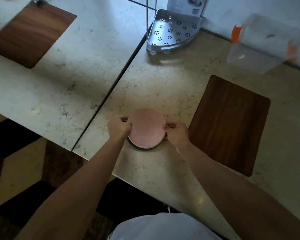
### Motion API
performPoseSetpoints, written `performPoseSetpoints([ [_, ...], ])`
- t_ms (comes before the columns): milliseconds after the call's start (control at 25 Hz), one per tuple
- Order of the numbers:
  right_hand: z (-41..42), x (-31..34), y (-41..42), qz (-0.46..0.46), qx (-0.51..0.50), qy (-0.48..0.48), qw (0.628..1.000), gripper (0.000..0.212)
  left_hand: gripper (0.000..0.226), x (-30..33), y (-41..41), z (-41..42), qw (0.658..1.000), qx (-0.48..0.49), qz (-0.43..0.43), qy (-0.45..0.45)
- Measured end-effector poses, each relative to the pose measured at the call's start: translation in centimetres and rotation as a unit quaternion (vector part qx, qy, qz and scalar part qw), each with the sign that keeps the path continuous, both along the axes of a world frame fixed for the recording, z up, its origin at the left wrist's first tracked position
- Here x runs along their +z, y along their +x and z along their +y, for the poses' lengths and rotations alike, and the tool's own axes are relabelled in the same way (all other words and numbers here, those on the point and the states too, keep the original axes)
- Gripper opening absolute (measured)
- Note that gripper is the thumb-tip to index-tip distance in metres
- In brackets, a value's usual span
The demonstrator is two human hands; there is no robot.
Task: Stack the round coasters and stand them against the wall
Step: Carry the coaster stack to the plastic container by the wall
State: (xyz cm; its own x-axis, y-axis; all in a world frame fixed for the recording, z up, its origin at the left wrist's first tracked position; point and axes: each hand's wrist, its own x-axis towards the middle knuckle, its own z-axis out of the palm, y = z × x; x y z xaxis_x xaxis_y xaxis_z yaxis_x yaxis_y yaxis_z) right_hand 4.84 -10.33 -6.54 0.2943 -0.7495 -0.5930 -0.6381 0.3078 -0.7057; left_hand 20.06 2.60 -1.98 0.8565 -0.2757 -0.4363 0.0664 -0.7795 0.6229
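A stack of round coasters [146, 129] lies flat on the marble counter [163, 94], near its front edge. The top coaster is pink; grey and dark rims show beneath it at the near side. My left hand [119, 128] pinches the stack's left edge. My right hand [177, 133] pinches its right edge. The wall [267, 7] runs along the back right of the counter, well beyond the stack.
A dark wooden board [230, 123] lies just right of the stack. A perforated metal corner shelf [173, 31] stands at the back. A clear plastic container with orange clips [263, 44] sits against the wall. Another wooden board [29, 33] lies on the left table.
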Motion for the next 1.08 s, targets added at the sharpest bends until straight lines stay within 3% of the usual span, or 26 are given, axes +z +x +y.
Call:
performPoseSetpoints([
  [360, 0.9, 0.8, -0.5, 0.055, 0.070, -0.055, 0.995, 0.025, 0.023, -1.0, -0.3, 0.5, 0.996, -0.076, -0.042, 0.002],
  [800, 1.8, 1.5, -0.5, 0.031, 0.044, -0.034, 0.998, 0.009, 0.032, 0.2, 0.3, 0.6, 0.998, 0.004, 0.037, -0.057],
  [1080, 2.0, 1.2, -0.7, 0.041, 0.062, -0.049, 0.996, 0.017, 0.025, -1.1, 0.3, 1.5, 0.999, -0.026, 0.007, -0.024],
])
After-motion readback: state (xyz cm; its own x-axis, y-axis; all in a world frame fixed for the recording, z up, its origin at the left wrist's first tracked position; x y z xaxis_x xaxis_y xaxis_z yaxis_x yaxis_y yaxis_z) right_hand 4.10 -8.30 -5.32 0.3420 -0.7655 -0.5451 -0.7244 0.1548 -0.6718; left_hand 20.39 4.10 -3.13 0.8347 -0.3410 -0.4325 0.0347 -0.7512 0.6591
